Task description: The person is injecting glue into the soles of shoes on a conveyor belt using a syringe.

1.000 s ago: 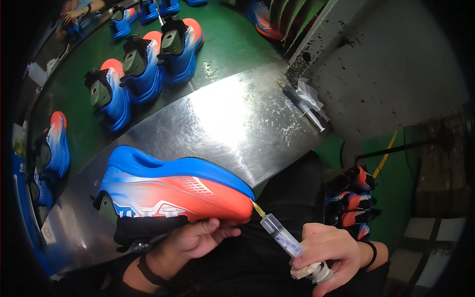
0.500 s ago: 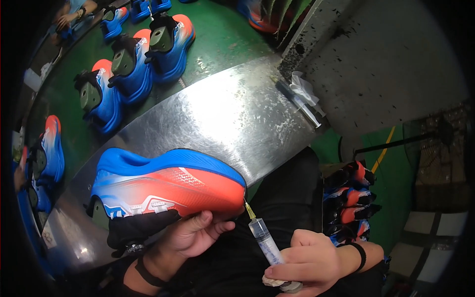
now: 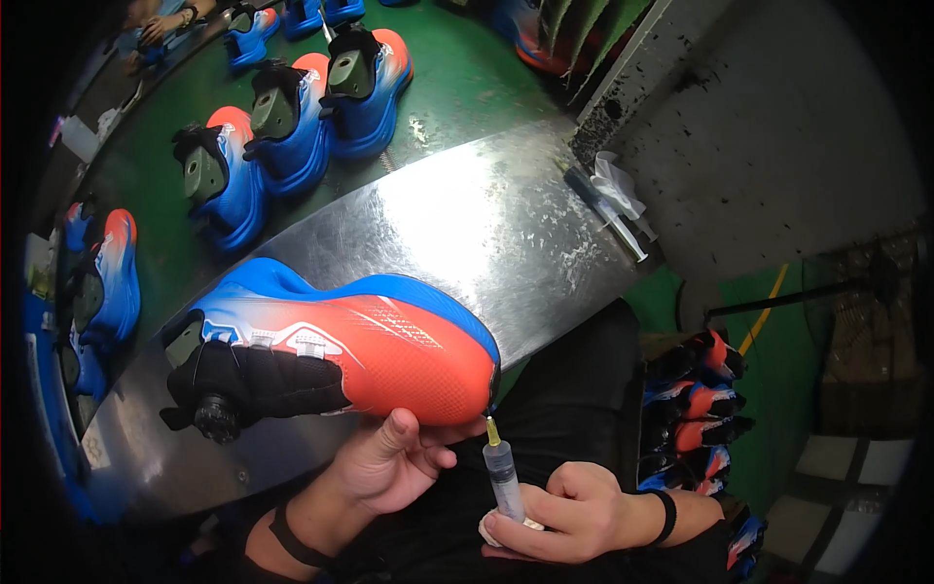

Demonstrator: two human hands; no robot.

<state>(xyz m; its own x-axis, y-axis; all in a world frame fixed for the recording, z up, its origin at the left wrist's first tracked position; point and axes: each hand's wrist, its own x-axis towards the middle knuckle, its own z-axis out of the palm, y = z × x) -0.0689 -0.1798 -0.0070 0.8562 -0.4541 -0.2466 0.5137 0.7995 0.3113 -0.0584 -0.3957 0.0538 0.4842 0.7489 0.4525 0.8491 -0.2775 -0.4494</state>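
Your right grip (image 3: 574,514) is wrapped round the syringe (image 3: 503,479), left grip (image 3: 391,465) half-curled holding the shoe (image 3: 416,358) — if either wobbles, the syringe could skid and smear it.

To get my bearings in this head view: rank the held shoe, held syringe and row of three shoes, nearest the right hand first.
1. Held syringe: in the right hand
2. Held shoe: ahead and left
3. Row of three shoes: far off, upper left

Left hand (image 3: 394,467) cups upward, thumb raised; right hand (image 3: 564,514) curls inward.
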